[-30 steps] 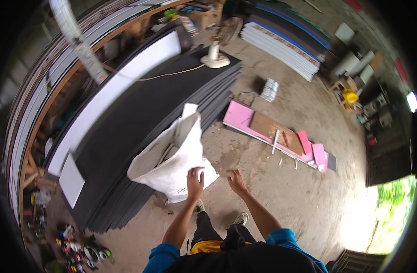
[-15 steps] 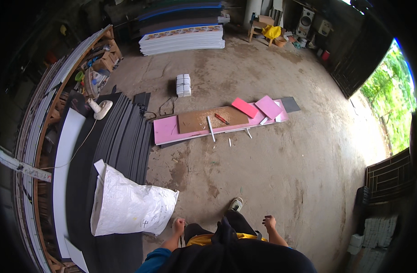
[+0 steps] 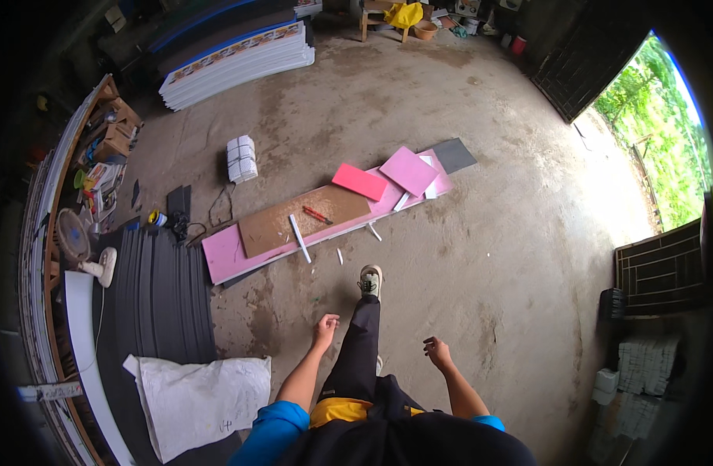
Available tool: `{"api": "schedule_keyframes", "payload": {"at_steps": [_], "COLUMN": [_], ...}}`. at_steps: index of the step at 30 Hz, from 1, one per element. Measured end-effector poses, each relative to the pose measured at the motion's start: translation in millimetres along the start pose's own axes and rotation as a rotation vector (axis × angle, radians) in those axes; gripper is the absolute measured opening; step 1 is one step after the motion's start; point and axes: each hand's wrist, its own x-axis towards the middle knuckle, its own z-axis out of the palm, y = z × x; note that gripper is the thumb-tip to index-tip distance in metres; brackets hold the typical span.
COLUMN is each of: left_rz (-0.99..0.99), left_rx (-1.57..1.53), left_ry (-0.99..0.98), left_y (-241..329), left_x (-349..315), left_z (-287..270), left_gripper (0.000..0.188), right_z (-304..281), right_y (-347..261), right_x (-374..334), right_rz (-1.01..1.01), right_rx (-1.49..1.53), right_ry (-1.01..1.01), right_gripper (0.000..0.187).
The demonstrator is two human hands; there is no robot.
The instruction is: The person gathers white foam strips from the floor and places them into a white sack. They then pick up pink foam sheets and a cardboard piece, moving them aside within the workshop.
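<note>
My left hand (image 3: 325, 331) hangs over the floor beside my leg, its fingers curled in, with nothing visible in them. On the other side, my right hand (image 3: 439, 352) is held out in the air, fingers partly bent but apart, and empty. Neither hand touches anything. Ahead of my front shoe (image 3: 370, 281) lies a long pink board (image 3: 221, 256) with a brown board (image 3: 275, 231) covered in shavings on top. On that rest a red-handled tool (image 3: 317, 215), too small to name surely, and a white strip (image 3: 300, 238). A red panel (image 3: 359, 182) and a pink panel (image 3: 407, 170) lie farther right.
Dark sheets (image 3: 166, 295) are stacked at left, with a white woven sack (image 3: 201, 404) on them and a fan (image 3: 100, 266) beyond. A tied white bundle (image 3: 241, 159) stands on the concrete floor (image 3: 481, 233). White panels (image 3: 240, 66) are piled behind; a doorway opens at right.
I have stepped forward and my view has turned; the boards now appear nearer and farther left. One leg has swung ahead. Both hands have risen in front of me.
</note>
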Motion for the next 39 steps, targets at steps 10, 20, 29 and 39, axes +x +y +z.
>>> {"api": "schedule_keyframes", "payload": {"at_steps": [10,20,29,39], "left_rz": [-0.073,0.346,0.661,0.606], "left_rx": [0.397,0.468,0.643,0.779], "left_ry": [-0.071,-0.111,-0.033,-0.105], "left_y": [16.3,-54.0,-74.5,-81.9], "left_x": [267.9,556.4,692.2,689.1], "left_z": [103.2,296.4,382.3,368.2], "left_gripper": [0.012,0.016,0.044,0.055], "right_z": [-126.0,-105.8,-65.4,-82.5], "right_y": [-31.7,-50.3,-35.5,-29.5], "right_x": [263.2,639.2,795.3,804.6], "right_rz": [0.144,-0.094,-0.081,-0.017], "right_rx": [0.092,0.185,-0.136,-0.362], "right_ry": [0.218,0.18,0.805,0.648], "right_gripper": [0.021,0.021,0.048,0.075]}}
